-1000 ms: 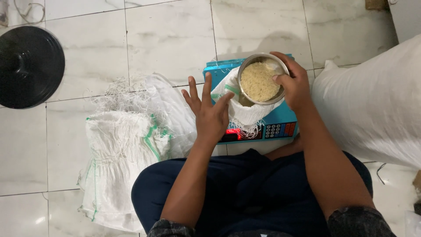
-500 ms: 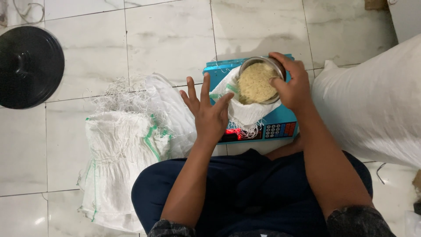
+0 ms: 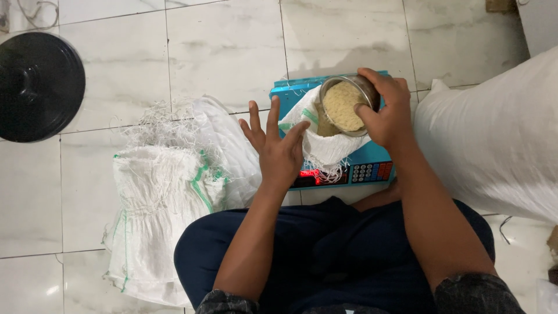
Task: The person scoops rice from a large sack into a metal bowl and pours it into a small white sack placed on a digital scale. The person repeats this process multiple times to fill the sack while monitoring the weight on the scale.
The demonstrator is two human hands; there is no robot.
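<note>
1. While seated on the tiled floor, a person grips a round tin of rice in the right hand, fingers wrapped around its rim, tilted over a small white woven bag.
2. The bag sits on a blue electronic scale.
3. The left hand rests against the bag's mouth, fingers spread wide.
4. Empty woven sacks lie to the left; a full sack stands right; a black lid rests apart.

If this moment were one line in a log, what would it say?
right hand: holds tilted bowl of rice | left hand: fingers spread, on small white sack | sack: on blue scale
</note>
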